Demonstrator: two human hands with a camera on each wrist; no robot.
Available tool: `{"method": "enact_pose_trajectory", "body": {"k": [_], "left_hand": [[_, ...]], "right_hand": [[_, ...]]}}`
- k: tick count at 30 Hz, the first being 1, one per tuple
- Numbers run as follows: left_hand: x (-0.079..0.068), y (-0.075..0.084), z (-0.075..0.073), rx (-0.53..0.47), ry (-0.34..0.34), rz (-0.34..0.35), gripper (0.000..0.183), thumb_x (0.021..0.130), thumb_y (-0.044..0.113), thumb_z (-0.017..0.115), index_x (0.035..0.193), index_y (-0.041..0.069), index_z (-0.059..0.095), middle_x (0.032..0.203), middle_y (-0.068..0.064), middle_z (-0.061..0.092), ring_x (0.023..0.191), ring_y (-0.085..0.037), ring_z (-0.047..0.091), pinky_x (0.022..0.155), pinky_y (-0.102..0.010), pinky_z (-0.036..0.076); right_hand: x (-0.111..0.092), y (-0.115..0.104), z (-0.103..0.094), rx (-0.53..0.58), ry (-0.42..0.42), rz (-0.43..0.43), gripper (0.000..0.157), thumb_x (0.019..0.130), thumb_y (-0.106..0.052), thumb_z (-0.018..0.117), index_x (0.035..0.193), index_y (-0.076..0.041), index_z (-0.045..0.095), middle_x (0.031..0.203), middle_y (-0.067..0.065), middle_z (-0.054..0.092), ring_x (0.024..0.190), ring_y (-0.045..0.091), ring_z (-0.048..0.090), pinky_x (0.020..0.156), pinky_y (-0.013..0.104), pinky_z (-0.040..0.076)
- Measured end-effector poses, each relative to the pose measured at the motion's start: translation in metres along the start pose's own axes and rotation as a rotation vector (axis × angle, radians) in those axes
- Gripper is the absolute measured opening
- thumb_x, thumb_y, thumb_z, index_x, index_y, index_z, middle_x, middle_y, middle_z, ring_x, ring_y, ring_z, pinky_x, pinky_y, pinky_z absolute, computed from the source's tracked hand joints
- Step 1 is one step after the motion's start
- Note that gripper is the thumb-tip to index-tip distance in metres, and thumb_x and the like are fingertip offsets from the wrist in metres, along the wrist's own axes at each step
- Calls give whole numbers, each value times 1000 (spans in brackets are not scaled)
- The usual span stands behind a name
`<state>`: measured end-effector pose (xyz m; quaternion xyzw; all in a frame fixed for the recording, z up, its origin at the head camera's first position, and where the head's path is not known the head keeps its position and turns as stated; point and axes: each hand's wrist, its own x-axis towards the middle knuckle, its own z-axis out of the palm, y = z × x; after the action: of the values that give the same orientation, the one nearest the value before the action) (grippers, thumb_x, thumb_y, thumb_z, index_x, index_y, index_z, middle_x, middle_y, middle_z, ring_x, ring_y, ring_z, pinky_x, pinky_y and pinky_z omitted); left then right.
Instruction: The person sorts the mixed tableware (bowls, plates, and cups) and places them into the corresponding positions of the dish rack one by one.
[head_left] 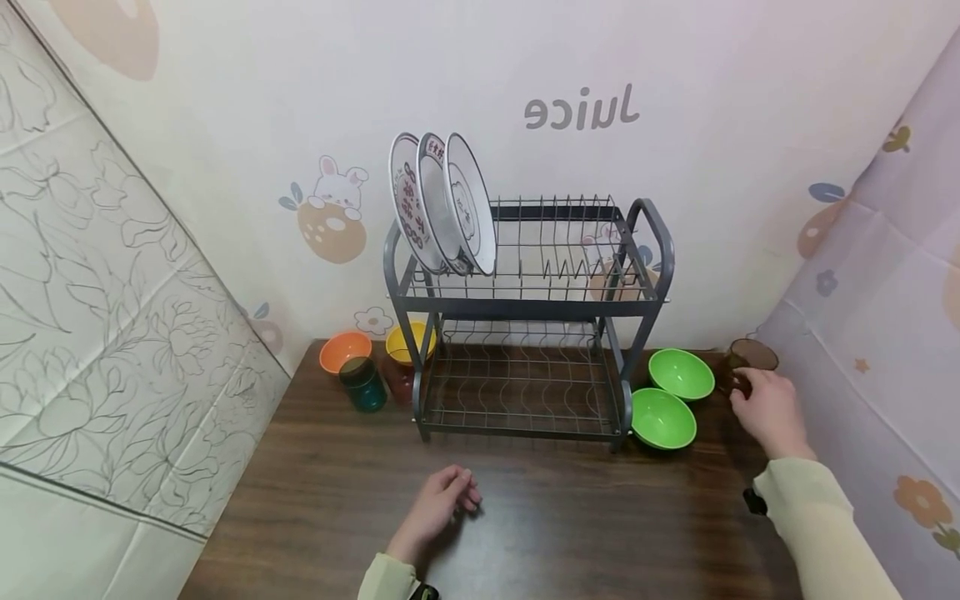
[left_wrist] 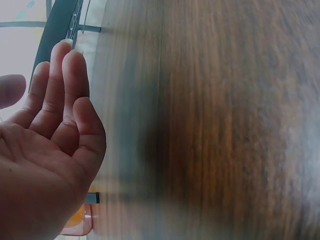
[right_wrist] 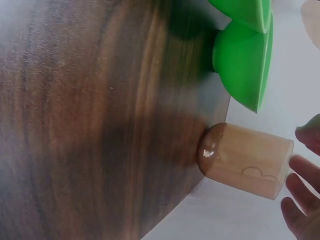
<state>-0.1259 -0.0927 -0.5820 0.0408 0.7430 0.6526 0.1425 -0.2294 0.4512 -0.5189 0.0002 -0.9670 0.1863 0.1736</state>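
My right hand [head_left: 772,408] reaches to a translucent brown cup [head_left: 752,357] at the table's back right corner. The right wrist view shows this cup [right_wrist: 247,161] upright on the table, with the thumb and fingertips [right_wrist: 300,167] spread right at its rim. Beside it are two green bowls [head_left: 681,374], one in front of the other. My left hand [head_left: 442,502] is held low over the front of the table, holding nothing. In the left wrist view its fingers [left_wrist: 75,75] are loosely bent and the palm shows.
A dark two-tier dish rack [head_left: 528,307] stands mid-table against the wall, with three patterned plates [head_left: 468,204] upright in its top left. Left of it are an orange bowl [head_left: 345,351], a yellow bowl [head_left: 408,342], a teal cup [head_left: 364,387] and a reddish cup [head_left: 400,382].
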Motion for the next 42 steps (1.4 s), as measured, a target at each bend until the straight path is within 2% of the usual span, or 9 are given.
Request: {"method": "enact_pose_trajectory", "body": {"k": [4, 6, 14, 23, 29, 32, 36, 39, 42], "left_hand": [[0, 0, 0, 8, -2, -4, 33, 106, 25, 47, 98, -3, 63, 87, -12, 70, 74, -24, 65, 64, -36, 47], [1, -1, 0, 16, -3, -8, 34, 106, 27, 48, 99, -3, 63, 86, -10, 70, 74, -22, 65, 65, -35, 47], [1, -3, 2, 24, -11, -8, 35, 105, 28, 49, 99, -4, 63, 85, -8, 70, 73, -19, 66, 66, -35, 48], [0, -8, 5, -10, -4, 4, 33, 106, 23, 47, 99, -5, 63, 87, -16, 71, 74, -25, 66, 63, -33, 47], [1, -7, 4, -5, -8, -7, 34, 106, 24, 47, 101, -6, 63, 87, -14, 71, 75, -26, 66, 62, -33, 47], [0, -4, -6, 17, 15, -1, 36, 106, 26, 47, 101, -6, 63, 87, -13, 70, 75, -26, 65, 58, -33, 47], [0, -1, -29, 42, 99, -8, 37, 106, 28, 47, 102, -5, 63, 87, -13, 70, 75, -28, 65, 52, -33, 46], [0, 0, -48, 62, 172, -30, 38, 106, 30, 47, 102, -5, 63, 87, -13, 70, 76, -28, 66, 53, -34, 46], [0, 1, -63, 76, 234, -40, 39, 106, 30, 48, 103, -6, 62, 86, -11, 70, 77, -26, 67, 58, -36, 47]], "right_hand": [[4, -2, -5, 14, 93, -16, 37, 86, 0, 57, 121, 14, 54, 125, 39, 47, 114, 60, 37, 98, 65, 27], [7, -2, -8, 18, 87, -13, 39, 87, -1, 57, 123, 13, 53, 128, 38, 46, 116, 60, 35, 99, 65, 27], [6, 7, -14, -15, -68, 17, 44, 89, -5, 58, 126, 17, 48, 122, 43, 45, 111, 63, 35, 93, 68, 28], [4, 17, -7, -79, 18, -64, 24, 81, 3, 58, 104, 12, 62, 98, 35, 58, 87, 54, 49, 81, 62, 36], [-3, 16, -1, -66, 34, -54, 22, 82, 2, 59, 101, 10, 64, 96, 31, 58, 87, 51, 53, 74, 63, 40], [-7, 14, 0, -58, 43, -45, 20, 82, 1, 59, 100, 10, 63, 95, 29, 57, 84, 49, 53, 71, 61, 40], [-11, 8, 0, -50, 46, -47, 16, 81, -1, 61, 94, 8, 61, 89, 25, 55, 77, 43, 51, 66, 57, 40], [-13, 5, -1, -45, 38, -48, 14, 81, -3, 61, 92, 7, 61, 87, 23, 55, 74, 39, 50, 64, 53, 39], [-13, 2, -3, -36, 16, -45, 20, 83, -4, 60, 98, 9, 63, 91, 26, 58, 76, 40, 52, 66, 54, 41]]}}
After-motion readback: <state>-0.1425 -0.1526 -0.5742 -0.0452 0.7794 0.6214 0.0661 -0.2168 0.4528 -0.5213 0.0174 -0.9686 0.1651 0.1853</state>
